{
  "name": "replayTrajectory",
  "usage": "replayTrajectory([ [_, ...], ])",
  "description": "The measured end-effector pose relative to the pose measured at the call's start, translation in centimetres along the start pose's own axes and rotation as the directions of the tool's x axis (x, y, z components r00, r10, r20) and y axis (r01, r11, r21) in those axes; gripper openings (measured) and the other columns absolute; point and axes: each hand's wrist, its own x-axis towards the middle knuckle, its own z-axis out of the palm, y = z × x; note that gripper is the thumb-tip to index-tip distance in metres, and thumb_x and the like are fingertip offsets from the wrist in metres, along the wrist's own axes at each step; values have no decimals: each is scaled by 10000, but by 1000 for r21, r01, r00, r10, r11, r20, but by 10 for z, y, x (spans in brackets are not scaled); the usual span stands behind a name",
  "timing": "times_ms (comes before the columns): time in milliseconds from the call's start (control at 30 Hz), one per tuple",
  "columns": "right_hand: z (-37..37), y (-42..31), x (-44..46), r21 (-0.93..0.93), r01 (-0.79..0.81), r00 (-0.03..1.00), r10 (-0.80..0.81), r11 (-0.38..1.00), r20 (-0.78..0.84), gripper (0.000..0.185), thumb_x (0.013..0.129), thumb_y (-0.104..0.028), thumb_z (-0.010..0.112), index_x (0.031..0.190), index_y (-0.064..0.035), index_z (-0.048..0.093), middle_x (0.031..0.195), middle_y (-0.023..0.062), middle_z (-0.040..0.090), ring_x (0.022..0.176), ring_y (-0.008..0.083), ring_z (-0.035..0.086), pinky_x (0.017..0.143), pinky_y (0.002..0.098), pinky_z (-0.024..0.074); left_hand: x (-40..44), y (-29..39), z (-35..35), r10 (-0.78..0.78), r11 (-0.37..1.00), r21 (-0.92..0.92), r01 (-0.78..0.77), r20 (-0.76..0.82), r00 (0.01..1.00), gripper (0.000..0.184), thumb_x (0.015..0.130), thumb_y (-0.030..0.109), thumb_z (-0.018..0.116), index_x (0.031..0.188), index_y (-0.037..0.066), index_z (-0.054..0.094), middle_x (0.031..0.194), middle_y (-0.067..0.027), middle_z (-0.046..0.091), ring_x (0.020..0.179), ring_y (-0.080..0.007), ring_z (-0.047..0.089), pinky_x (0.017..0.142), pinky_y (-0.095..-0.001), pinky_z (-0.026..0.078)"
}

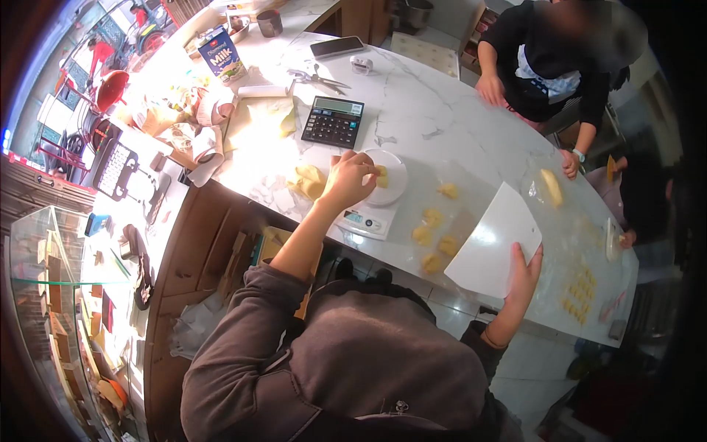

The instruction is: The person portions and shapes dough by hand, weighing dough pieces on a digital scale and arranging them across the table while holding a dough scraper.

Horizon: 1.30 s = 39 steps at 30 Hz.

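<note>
My left hand (349, 178) is over the round pan (395, 190) of a white kitchen scale (366, 221), its fingers pinched on a small piece of yellow dough (382, 177). Beside that wrist lies a larger lump of dough (306, 181). My right hand (524, 274) grips the near edge of a stiff white sheet (492, 241), held tilted above the table. Several dough pieces (432, 217) lie to the left of the sheet, on what looks like clear plastic. The sheet hides part of the table.
A calculator (333, 121), scissors (319, 79), a phone (337, 47) and a milk carton (222, 56) stand or lie at the far side. Across the table is a person (554, 70) near a dough roll (551, 188). Small dough pieces (579, 295) lie at the right.
</note>
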Motion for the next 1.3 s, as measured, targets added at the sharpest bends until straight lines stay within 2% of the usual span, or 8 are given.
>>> replayTrajectory([
  [100,-8,6,2,-28,-2,1000,1,1000,-19,579,811,-91,600,1323,-19,338,1234,103,468,1110,187,453,955,296,336,-7,-2,-10,58,996,-72,-60,-31,998,174,696,38,602,833,108,682,947,4,586,962,-189,511,852,-363,370],
  [200,-13,5,4,-72,-5,999,1,997,-54,568,816,-105,598,1317,-13,346,1218,107,480,1094,185,464,943,295,348,-17,-5,-19,-79,944,-330,2,-223,972,222,680,-18,591,868,72,666,970,-56,575,992,-228,506,872,-362,389],
  [233,-13,0,4,-94,-1,998,-5,996,-57,562,818,-110,597,1313,-12,350,1211,108,484,1087,184,468,938,295,353,-23,-6,-28,-115,947,-318,36,-231,966,257,673,-57,569,898,40,647,962,-100,576,983,-265,518,872,-345,409],
  [433,-11,-6,8,-98,30,998,-35,995,-48,541,827,-133,594,1300,-10,363,1185,103,497,1053,175,481,913,292,371,-62,-23,-55,-222,953,-283,112,-396,891,247,697,-58,533,903,29,638,956,-115,579,901,-276,565,805,-332,448],
  [567,-4,-11,9,-36,59,998,-60,998,-11,532,842,-152,574,1308,-16,357,1186,104,498,1060,180,482,913,292,372,-75,-25,-61,-259,951,-266,157,-409,875,227,709,-63,521,891,15,632,951,-127,580,894,-265,569,796,-327,451],
  [667,0,-13,14,88,-79,991,88,993,-98,530,856,-172,535,1325,-21,339,1211,113,483,1090,199,475,929,305,365,-77,-20,-67,-239,959,-246,143,-423,874,227,711,-71,515,887,13,632,948,-127,581,888,-260,570,789,-324,453],
  [767,-6,-5,20,216,-70,994,87,974,-67,535,860,-189,495,1339,-26,320,1237,118,464,1125,217,459,948,321,352,-78,-21,-66,-226,962,-238,131,-432,873,230,711,-76,512,885,13,632,942,-125,583,874,-253,572,779,-317,455],
  [1300,-28,0,8,393,-61,981,127,918,-146,448,858,-175,455,1278,-33,390,1204,93,481,1104,220,467,934,334,361,-60,-26,-62,-189,958,-276,83,-382,905,213,717,-85,505,874,-5,625,916,-121,597,814,-229,583,745,-302,461],
])
